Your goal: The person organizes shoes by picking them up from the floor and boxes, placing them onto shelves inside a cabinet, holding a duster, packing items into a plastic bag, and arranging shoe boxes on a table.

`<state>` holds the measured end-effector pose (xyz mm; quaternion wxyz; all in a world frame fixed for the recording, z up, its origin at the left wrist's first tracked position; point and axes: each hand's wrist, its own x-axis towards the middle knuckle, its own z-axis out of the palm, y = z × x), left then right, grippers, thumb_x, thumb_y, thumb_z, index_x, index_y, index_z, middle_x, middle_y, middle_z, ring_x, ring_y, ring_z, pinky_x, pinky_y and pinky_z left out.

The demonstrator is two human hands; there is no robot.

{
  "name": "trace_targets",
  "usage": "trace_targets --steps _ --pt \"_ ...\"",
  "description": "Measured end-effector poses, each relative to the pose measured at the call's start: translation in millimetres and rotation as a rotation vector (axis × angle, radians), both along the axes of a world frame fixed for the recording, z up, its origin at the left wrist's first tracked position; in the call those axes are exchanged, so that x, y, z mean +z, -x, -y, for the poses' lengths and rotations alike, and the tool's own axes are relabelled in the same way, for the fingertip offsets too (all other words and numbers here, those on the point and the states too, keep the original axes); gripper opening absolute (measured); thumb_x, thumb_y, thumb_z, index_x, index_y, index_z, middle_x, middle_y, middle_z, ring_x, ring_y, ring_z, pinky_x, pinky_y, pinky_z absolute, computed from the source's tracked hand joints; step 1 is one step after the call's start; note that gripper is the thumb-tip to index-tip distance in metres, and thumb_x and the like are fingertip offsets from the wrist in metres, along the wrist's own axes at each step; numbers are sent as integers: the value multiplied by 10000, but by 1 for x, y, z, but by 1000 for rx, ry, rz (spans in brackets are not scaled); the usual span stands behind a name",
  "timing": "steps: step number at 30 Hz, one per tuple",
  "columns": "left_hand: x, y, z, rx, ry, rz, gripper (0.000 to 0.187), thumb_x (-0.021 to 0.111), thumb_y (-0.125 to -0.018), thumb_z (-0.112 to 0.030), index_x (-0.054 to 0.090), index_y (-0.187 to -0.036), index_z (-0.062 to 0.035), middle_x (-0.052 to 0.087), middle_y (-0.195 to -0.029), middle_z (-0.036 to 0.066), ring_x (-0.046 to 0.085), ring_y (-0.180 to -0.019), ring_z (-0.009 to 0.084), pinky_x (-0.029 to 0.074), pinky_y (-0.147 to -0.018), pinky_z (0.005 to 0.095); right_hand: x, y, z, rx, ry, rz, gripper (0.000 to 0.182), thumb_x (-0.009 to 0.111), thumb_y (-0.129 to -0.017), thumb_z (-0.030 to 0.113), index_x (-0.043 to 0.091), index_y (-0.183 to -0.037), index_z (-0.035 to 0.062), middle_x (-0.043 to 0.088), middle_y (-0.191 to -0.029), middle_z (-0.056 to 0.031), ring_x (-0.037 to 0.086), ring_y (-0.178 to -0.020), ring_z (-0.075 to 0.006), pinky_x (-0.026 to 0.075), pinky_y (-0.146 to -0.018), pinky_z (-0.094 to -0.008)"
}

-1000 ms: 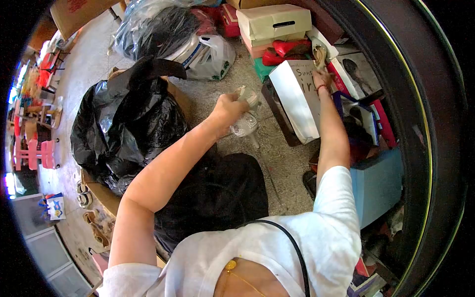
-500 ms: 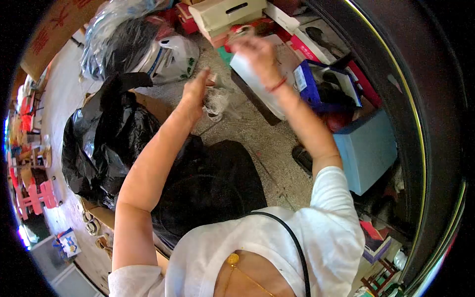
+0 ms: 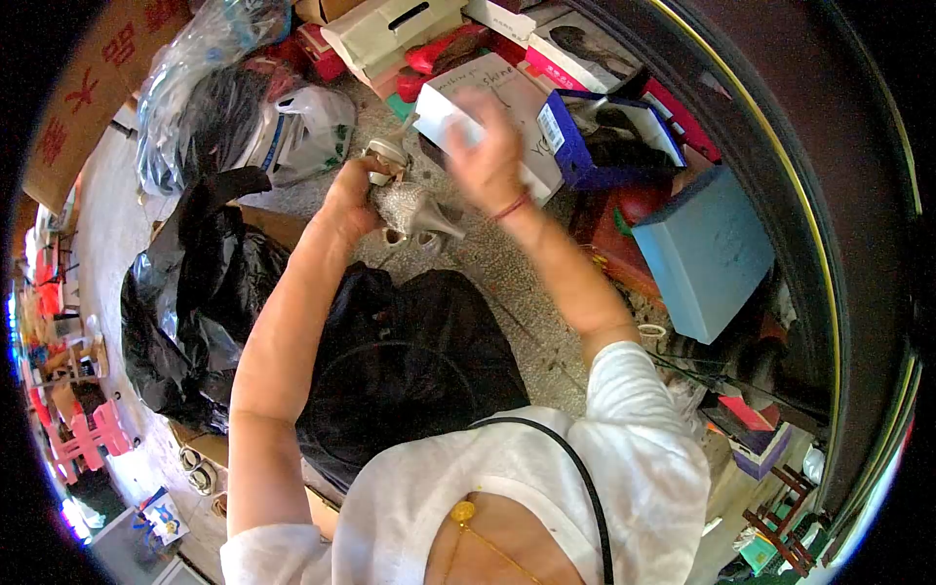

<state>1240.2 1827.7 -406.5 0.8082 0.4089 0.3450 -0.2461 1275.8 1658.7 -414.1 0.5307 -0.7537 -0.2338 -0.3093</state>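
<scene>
Silvery, glittering shoes [image 3: 402, 207] sit clamped in the left hand [image 3: 353, 200], its fingers closed around them, just left of the white box [image 3: 522, 90] with handwriting on it. Over that box's near-left part hangs the right hand [image 3: 487, 151], blurred, thumb and fingers apart with nothing seen between them; whether it touches the cardboard, I cannot tell. Red shoes [image 3: 448, 49] lie just beyond the white box, next to a cream carton [image 3: 390, 34]. Right of it stands a deep-blue box [image 3: 590, 176] holding dark footwear [image 3: 624, 146]; well left of it slumps a black plastic bag [image 3: 195, 292].
</scene>
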Motion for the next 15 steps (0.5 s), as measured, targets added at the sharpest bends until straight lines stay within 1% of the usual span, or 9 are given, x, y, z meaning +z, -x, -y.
trace_targets --steps 2,3,4,5,6,8,10,13,15 --pt "-17 -2 -6 -1 18 76 225 447 -711 -140 498 -911 -50 545 -807 80 542 -746 240 458 -722 434 -20 -48 46 -302 -56 -64 291 577 -742 143 526 -985 -8 569 -919 -187 538 -896 -288 407 -806 -370" --pt "-23 -1 -9 -4 37 151 251 453 -711 -130 490 -948 -57 548 -824 78 542 -763 244 457 -753 413 -14 -58 69 -398 -48 -255 334 583 -706 140 536 -999 -13 562 -952 -207 532 -900 -332 402 -814 -397" --pt "-14 1 -4 3 -9 148 246 445 -718 -131 490 -949 -61 548 -824 73 538 -747 241 460 -742 403 -47 -89 101 -546 -67 -443 406 596 -649 134 533 -1010 -40 548 -1004 -237 522 -917 -366 407 -815 -412" --pt "-8 3 -1 6 -7 150 246 445 -718 -131 490 -949 -61 548 -824 73 538 -747 241 460 -742 403 -120 -144 146 -732 304 -548 440 592 -629 137 528 -1013 -68 551 -1043 -224 540 -916 -356 422 -807 -403" --pt "-4 5 1 23 -46 175 223 450 -706 -118 496 -913 -49 539 -787 79 539 -714 242 475 -694 394 -136 -159 169 -765 484 -731 433 588 -637 150 533 -1013 -59 552 -1045 -213 544 -912 -348 426 -800 -396" --pt "-3 7 1 38 -86 198 201 456 -693 -105 502 -877 -37 529 -750 86 539 -681 243 490 -645 386 -143 -159 187 -640 640 -990 420 579 -655 176 543 -1013 -39 556 -1050 -191 550 -906 -331 433 -786 -382" --pt "-5 9 -3 22 -18 203 203 429 -726 -116 501 -902 -44 537 -785 96 542 -710 251 484 -673 407 -154 -165 193 -481 596 -1090 407 571 -672 202 553 -1013 -20 560 -1055 -169 556 -899 -314 441 -773 -368" --pt "14 16 1 84 -76 103 213 387 -767 -127 501 -933 -57 544 -823 106 541 -745 258 463 -712 442 -166 -179 200 -238 286 -1196 391 558 -698 240 568 -1013 10 565 -1062 -136 565 -889 -288 452 -752 -347" --pt "0 14 -7 79 -26 103 256 379 -781 -162 486 -990 -62 553 -873 102 546 -794 259 445 -764 438 -176 -191 207 -27 -96 -1231 382 549 -715 266 578 -1013 29 569 -1067 -114 572 -882 -271 460 -739 -333"
